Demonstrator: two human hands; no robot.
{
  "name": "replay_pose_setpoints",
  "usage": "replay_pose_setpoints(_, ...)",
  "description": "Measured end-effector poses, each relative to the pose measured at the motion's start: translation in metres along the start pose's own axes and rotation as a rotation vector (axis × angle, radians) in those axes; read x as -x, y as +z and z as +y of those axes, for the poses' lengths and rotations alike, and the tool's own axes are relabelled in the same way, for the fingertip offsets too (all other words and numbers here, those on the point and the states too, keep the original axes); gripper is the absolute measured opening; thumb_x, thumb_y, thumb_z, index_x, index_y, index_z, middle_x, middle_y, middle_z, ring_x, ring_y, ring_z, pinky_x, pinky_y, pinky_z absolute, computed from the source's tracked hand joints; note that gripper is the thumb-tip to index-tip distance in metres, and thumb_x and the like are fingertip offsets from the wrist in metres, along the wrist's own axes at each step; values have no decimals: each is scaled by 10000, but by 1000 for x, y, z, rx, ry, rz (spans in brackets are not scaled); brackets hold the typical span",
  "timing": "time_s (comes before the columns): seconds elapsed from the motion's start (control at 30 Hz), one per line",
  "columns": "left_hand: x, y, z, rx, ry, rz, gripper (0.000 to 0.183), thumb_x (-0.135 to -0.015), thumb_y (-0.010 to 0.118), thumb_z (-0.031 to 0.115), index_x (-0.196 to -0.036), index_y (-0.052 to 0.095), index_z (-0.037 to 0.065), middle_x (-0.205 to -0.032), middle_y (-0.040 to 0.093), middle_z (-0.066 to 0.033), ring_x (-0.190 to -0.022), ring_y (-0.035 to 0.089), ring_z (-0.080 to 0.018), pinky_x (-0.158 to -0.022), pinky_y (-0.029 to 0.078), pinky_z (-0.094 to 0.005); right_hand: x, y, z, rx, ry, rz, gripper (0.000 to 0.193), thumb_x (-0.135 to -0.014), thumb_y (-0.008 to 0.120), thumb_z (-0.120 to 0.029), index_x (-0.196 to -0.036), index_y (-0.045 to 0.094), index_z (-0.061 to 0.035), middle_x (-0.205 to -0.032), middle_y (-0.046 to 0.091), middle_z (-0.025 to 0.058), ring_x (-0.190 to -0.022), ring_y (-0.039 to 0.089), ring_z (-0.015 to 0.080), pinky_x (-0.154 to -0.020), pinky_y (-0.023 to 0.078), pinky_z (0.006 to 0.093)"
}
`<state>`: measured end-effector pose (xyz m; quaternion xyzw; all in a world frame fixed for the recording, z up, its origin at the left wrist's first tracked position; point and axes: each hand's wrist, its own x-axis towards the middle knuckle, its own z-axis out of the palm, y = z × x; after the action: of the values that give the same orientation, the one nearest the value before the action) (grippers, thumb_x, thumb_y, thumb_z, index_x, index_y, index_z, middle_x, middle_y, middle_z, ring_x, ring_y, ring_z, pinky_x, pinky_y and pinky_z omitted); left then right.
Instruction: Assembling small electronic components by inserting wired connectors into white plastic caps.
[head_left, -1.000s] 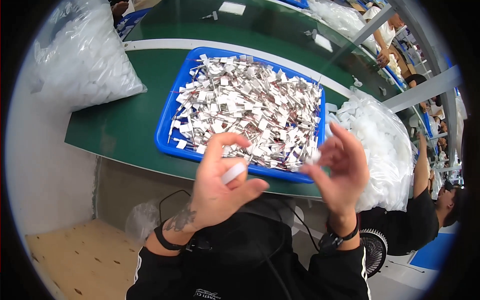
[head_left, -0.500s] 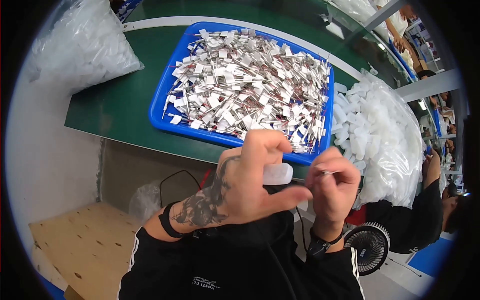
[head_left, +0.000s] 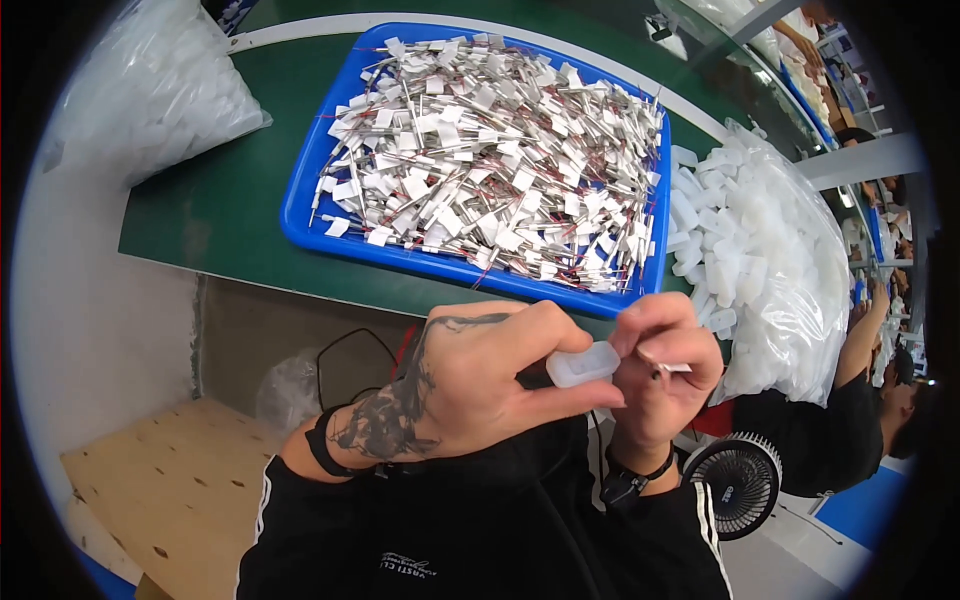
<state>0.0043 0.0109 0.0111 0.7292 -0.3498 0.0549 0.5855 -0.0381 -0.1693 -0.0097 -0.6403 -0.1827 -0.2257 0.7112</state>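
Observation:
A translucent white plastic sleeve [head_left: 583, 364] sits between the thumb and fingers of my left hand [head_left: 475, 360], its end facing my right hand. Close beside it, my right hand [head_left: 655, 390] is closed on a small thin piece with a white tag [head_left: 676, 368]; most of that piece is hidden by the fingers. Both hands are in front of a blue tray [head_left: 300, 195], almost touching each other. Heaped in the tray are many thin metal-coloured leads with white tags and red wires [head_left: 480, 160].
Right of the tray, a clear bag [head_left: 790, 300] spills similar white sleeves [head_left: 715, 240] onto the green table [head_left: 190, 215]. Another full bag [head_left: 160, 90] stands at the far left. A black fan [head_left: 735, 487] is near my right arm, with a co-worker [head_left: 830, 430] beyond it.
My left thumb and fingers have closed around the plastic sleeve, which has shifted slightly right toward my right hand. The white tag now shows at the right fingers. The tray appears higher in view.

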Motion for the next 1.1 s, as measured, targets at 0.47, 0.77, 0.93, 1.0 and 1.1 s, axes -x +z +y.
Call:
replay_pose_setpoints(0.47,5,-6,-27,107,232,-169,345,-758,764,52,-1062,629,-38,-895,654,-135,-796,676,-195,-640,534,-274,-8,43,-1,-532,704,346,114,-926,581,-72,-1003,584,12,-703,582,45,-516,500,46,-434,400,189)
replay_pose_setpoints(0.77,16,-2,-24,833,-305,175,490,-823,727,317,-1097,580,-62,-910,622,-196,-699,684,-286,-500,577,-318,-13,17,-32,380,130,-18,235,-652,716,86,-878,700,25,-718,601,87,-613,546,131,-498,410,247)
replay_pose_setpoints(0.93,16,-2,-24,809,-339,171,524,-795,747,344,-1092,584,-56,-902,622,-186,-662,679,-274,-473,564,-312,-16,12,-29,486,51,-130,244,-638,740,70,-867,709,-8,-718,598,58,-609,563,133,-488,417,237)
replay_pose_setpoints(1.0,18,-1,-27,822,-321,156,504,-802,746,328,-1088,586,-55,-901,621,-185,-664,678,-268,-473,565,-310,-16,12,-30,501,55,-137,245,-637,739,73,-865,711,-13,-718,598,55,-602,563,131,-484,419,239)
replay_pose_setpoints(1.1,17,0,-26,815,-295,131,449,-801,756,272,-1061,598,-59,-905,626,-182,-690,677,-256,-516,568,-308,-17,12,-31,515,60,-126,242,-639,741,72,-862,711,-20,-717,594,49,-597,565,127,-480,424,244)
